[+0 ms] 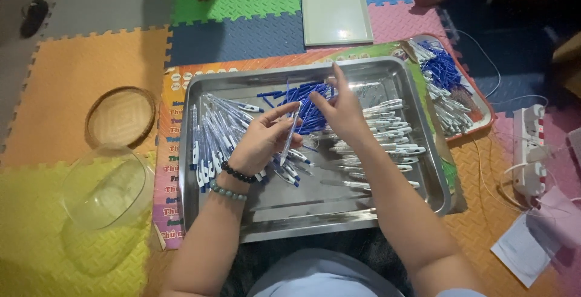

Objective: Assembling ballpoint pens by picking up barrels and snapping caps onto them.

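A big steel tray (315, 212) lies on the floor mat in front of me. In it are several assembled blue-and-white pens (215, 137) at the left, a heap of blue refills (305, 106) at the back middle and clear pen barrels with white clips (387, 133) at the right. My left hand (263, 140), with two bead bracelets on the wrist, holds a clear pen barrel (290, 137) upright over the tray. My right hand (342, 112) pinches the top of that barrel, just in front of the refill heap.
A second tray (478, 112) at the right holds more refills and clips. An empty white tray (336, 9) lies at the back. A clear plastic bowl (106, 188) and a woven lid (121, 115) sit at the left, a power strip (529, 146) at the right. Other people's feet show at the top.
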